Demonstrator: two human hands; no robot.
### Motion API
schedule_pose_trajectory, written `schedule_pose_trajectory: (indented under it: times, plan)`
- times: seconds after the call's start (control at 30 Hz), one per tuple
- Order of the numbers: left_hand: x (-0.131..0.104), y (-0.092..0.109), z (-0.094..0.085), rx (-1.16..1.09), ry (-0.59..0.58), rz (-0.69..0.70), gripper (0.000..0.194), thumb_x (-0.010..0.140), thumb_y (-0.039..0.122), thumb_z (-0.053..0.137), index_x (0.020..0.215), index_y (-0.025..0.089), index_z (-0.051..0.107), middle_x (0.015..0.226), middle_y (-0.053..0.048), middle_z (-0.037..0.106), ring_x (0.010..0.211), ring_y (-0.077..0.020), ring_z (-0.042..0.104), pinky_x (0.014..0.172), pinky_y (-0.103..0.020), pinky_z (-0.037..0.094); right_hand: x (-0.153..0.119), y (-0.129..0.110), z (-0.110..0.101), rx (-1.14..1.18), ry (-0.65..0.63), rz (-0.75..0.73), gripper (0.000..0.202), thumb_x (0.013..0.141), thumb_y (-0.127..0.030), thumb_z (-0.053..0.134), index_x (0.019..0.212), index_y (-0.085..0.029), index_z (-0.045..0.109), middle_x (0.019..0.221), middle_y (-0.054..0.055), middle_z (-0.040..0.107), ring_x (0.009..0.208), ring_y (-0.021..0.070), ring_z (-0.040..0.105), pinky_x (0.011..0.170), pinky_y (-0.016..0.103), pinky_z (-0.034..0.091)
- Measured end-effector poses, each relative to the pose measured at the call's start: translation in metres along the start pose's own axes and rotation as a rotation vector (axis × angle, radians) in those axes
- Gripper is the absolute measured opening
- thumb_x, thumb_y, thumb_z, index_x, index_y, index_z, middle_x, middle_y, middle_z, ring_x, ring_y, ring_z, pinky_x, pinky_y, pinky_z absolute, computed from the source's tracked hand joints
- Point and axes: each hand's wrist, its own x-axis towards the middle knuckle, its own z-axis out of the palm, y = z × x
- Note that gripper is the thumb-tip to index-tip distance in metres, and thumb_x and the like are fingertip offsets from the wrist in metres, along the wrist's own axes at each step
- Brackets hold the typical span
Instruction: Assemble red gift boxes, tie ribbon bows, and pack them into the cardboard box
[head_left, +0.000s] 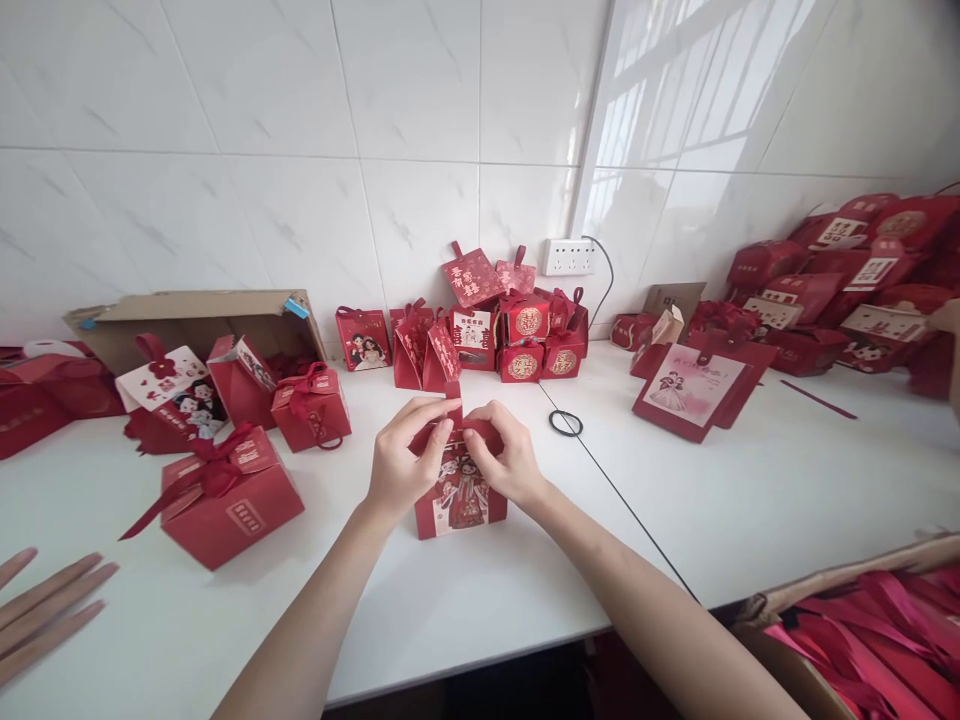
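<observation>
A red gift box with a printed couple on its front stands upright on the white table, straight in front of me. My left hand pinches the top left of the box, thumb and fingers closed at the base of its upright red strap. From the other side my right hand grips the top right edge, its thumb on the front face. The two thumbs nearly meet at the middle. My fingers hide most of the box's upper edge.
Red gift boxes are stacked by the wall. A larger ribboned box sits left, near another person's hand. A black ring lies right of centre. A carton of red ribbons stands at the lower right.
</observation>
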Motion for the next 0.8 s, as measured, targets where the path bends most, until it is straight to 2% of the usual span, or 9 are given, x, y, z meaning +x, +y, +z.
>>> schedule_pose_trajectory:
  times: [0.3,0.47,0.8]
  plan:
    - [-0.0002,-0.0001,-0.0013,-0.018,-0.053,-0.012,0.034,0.080,0.013,0.051,0.111,0.020,0.062,0.101,-0.004,0.064,0.093,-0.0153,0.061,0.077,-0.025,0.055,0.0009,-0.0032,-0.0023,0.024,-0.002,0.044,0.007,0.086,-0.026,0.046,0.082,-0.021,0.050,0.077,0.001,0.055,0.070,0.0147,0.053,0.067,0.029,0.043]
    - [-0.0001,0.0004,-0.0004,-0.014,-0.050,-0.020,0.033,0.080,0.015,0.053,0.111,0.019,0.063,0.100,-0.005,0.065,0.091,-0.0151,0.061,0.077,-0.025,0.055,0.0011,-0.0039,-0.0008,0.035,0.027,0.066,0.010,0.087,-0.026,0.046,0.079,-0.020,0.051,0.075,0.001,0.054,0.069,0.0139,0.053,0.066,0.028,0.043]
    - [-0.0003,0.0006,-0.0007,-0.020,-0.050,-0.065,0.030,0.082,0.017,0.052,0.109,0.021,0.065,0.100,-0.004,0.066,0.084,-0.0138,0.062,0.078,-0.025,0.053,0.0061,-0.0069,-0.0040,0.078,-0.015,0.108,0.009,0.083,-0.024,0.048,0.075,-0.020,0.051,0.071,0.000,0.054,0.065,0.0134,0.051,0.062,0.027,0.041]
